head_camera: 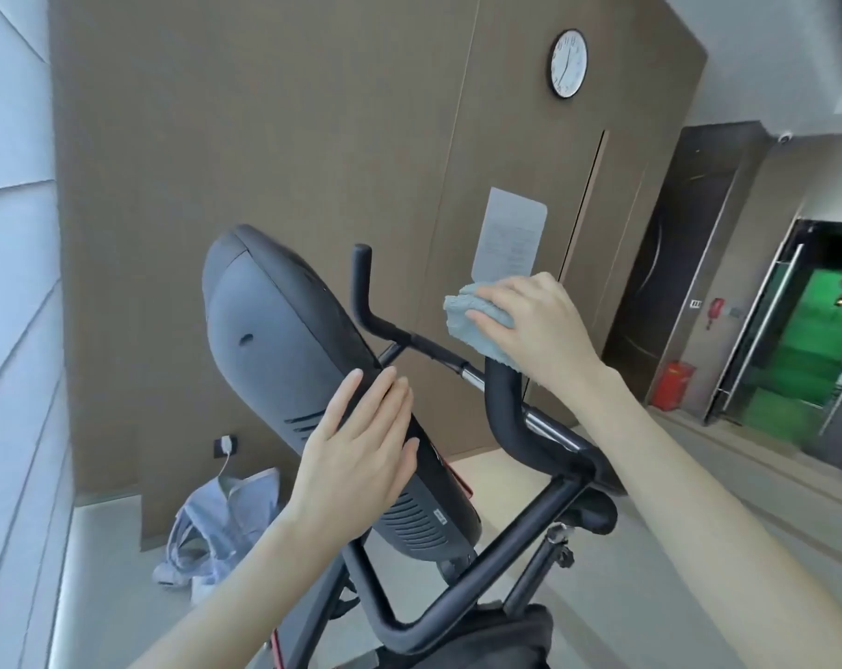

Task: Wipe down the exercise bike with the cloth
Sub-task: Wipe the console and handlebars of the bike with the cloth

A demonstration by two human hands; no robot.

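Note:
The black exercise bike fills the middle of the head view, with its dark console point(274, 340) tilted toward me. My left hand point(361, 451) lies flat against the console's right edge, fingers together, holding nothing. A light blue cloth point(472, 325) is bunched over the top of the right upright handlebar grip point(503, 403). My right hand point(539, 321) presses down on that cloth and grips it around the handle's tip. The left handlebar grip point(362, 282) stands bare behind the console. The lower frame tube point(457, 586) runs beneath both forearms.
A brown panelled wall with a clock point(568, 63) and a posted notice point(509, 234) stands behind the bike. A blue garment point(221, 523) lies on the floor by a wall socket. A red box point(672, 391) and glass doors point(795, 340) are at the right.

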